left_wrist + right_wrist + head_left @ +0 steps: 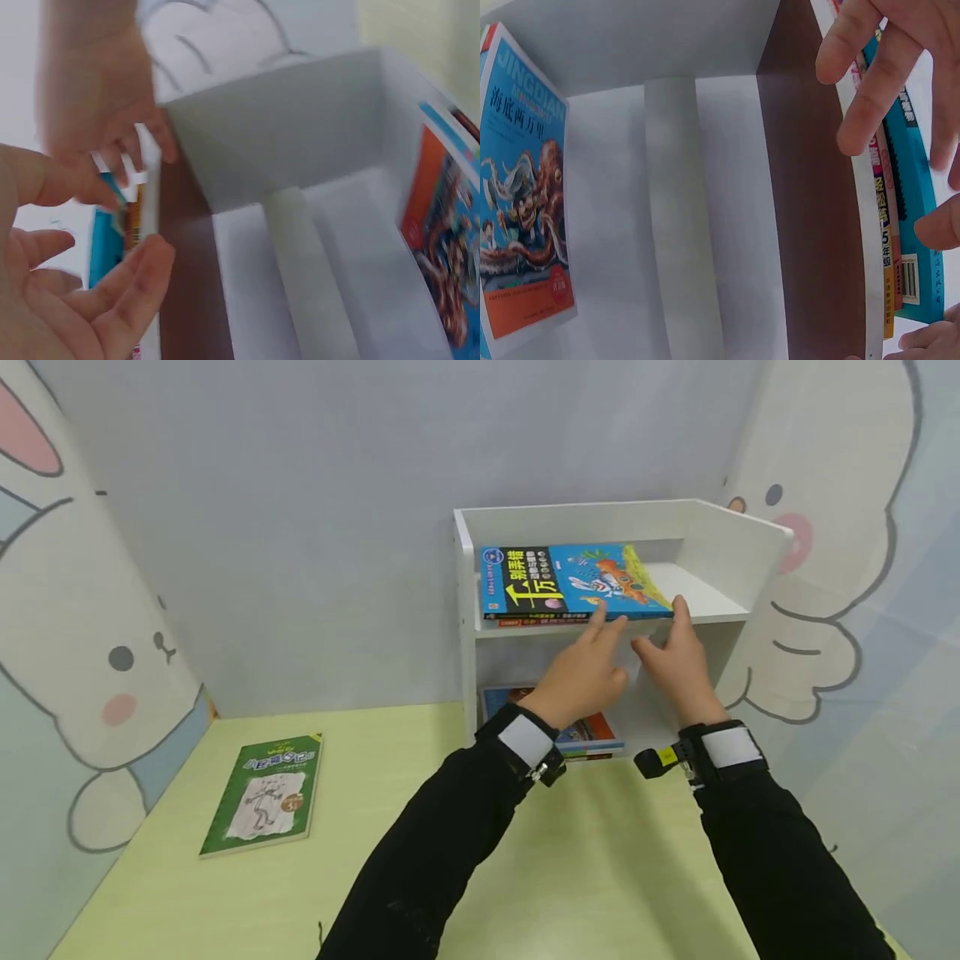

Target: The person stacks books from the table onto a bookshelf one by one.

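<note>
A blue picture book (592, 578) with a rabbit on its cover lies flat on other books on the upper level of a small white bookshelf (738, 543). My left hand (583, 678) is at the book's front edge, its extended index finger over the cover. At the right front corner, the index finger of my right hand (678, 670) points up along the book's side, thumb apart. Loosely spread fingers of the right hand (900, 82) show beside the stacked spines (889, 225) in the right wrist view. Neither hand grips anything.
Several books lie in the lower compartment; the top one (525, 187) has an octopus cover. A green book (266, 793) lies on the pale yellow-green table (375, 877) at left. Walls with cartoon rabbits (112, 635) stand on both sides.
</note>
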Demonstrator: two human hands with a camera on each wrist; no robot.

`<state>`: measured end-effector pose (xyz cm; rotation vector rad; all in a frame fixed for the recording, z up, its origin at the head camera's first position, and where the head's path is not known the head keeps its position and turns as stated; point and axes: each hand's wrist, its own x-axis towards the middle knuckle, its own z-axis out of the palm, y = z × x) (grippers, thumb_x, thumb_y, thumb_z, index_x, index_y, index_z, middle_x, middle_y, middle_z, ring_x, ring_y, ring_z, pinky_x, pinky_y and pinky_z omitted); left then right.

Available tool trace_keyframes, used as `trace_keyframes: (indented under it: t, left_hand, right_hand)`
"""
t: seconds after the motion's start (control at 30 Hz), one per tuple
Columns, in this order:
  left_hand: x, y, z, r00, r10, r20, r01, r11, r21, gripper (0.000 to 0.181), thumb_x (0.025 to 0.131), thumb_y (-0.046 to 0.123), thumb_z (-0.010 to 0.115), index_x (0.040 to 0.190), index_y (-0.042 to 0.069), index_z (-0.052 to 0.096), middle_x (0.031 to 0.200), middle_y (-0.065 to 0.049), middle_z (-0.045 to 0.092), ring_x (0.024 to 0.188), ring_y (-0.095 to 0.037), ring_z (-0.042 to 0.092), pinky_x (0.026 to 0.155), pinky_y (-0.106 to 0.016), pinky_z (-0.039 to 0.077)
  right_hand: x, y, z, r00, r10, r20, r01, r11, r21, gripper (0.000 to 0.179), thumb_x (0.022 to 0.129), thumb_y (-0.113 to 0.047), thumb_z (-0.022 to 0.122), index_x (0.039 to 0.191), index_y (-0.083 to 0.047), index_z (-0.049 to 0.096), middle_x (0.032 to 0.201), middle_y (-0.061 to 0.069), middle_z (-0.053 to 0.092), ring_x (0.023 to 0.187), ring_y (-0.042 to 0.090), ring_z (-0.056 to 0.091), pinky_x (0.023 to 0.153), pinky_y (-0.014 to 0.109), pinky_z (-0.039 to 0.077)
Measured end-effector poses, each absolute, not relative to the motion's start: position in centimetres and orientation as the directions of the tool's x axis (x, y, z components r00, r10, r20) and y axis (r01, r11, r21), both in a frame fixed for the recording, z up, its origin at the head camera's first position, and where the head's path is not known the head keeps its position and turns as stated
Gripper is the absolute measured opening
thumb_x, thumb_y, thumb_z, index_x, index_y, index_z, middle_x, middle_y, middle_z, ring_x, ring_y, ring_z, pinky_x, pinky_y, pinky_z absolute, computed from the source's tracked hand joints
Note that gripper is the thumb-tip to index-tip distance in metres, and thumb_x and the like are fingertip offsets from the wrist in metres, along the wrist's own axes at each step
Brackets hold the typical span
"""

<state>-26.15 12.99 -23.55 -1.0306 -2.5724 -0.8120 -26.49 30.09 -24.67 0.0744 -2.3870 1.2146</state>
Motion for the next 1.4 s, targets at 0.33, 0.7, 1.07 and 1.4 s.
trace_keyframes:
  t: [0.33, 0.7, 1.07, 1.4]
  left_hand:
    - [-25.4, 6.4, -25.1, -0.739, 0.186, 0.648, 0.61, 0.593, 0.525, 0.071, 0.092, 0.014, 0.058, 0.153, 0.004, 0.024, 0.158, -0.026, -0.01, 0.052, -0.015, 0.042, 0.042, -0.02, 0.031]
    - [-26.4, 5.5, -25.3, -0.767, 0.315, 0.56, 0.597, 0.671, 0.44, 0.075, 0.096, 0.021, 0.057, 0.155, 0.002, 0.014, 0.162, -0.016, 0.0, 0.045, -0.01, 0.034, 0.043, -0.02, 0.029]
    - [-28.4, 5.6, -24.9, -0.783, 0.347, 0.516, 0.558, 0.759, 0.336, 0.077, 0.094, 0.016, 0.056, 0.156, 0.007, 0.01, 0.163, -0.007, 0.001, 0.046, -0.011, 0.033, 0.044, -0.022, 0.026]
    - [-28.8, 5.4, -25.7, -0.769, 0.352, 0.533, 0.586, 0.72, 0.37, 0.075, 0.095, 0.015, 0.055, 0.156, 0.007, 0.011, 0.163, -0.004, 0.003, 0.047, -0.012, 0.035, 0.047, -0.022, 0.029]
  right_hand:
    - [-24.0, 29.3, -25.9, -0.846, 0.051, 0.531, -0.382, 0.637, -0.67, 0.075, 0.098, -0.019, 0.049, 0.156, -0.009, 0.003, 0.161, 0.005, -0.011, 0.141, 0.045, 0.024, 0.106, 0.062, 0.03]
    - [-25.2, 28.8, -26.4, -0.864, -0.021, 0.503, -0.372, 0.699, -0.61, 0.08, 0.098, -0.022, 0.053, 0.155, -0.007, -0.001, 0.157, 0.007, -0.027, 0.146, 0.036, -0.011, 0.111, 0.066, 0.009]
    - [-26.9, 29.0, -25.6, -0.859, 0.026, 0.512, -0.273, 0.822, -0.5, 0.081, 0.094, -0.022, 0.056, 0.155, 0.001, 0.008, 0.159, 0.021, -0.015, 0.143, 0.041, -0.018, 0.11, 0.067, -0.003]
    - [-27.0, 29.3, -26.0, -0.885, 0.005, 0.465, -0.283, 0.789, -0.546, 0.082, 0.096, -0.025, 0.054, 0.155, -0.002, 0.002, 0.159, 0.016, -0.02, 0.144, 0.039, -0.018, 0.109, 0.069, 0.004]
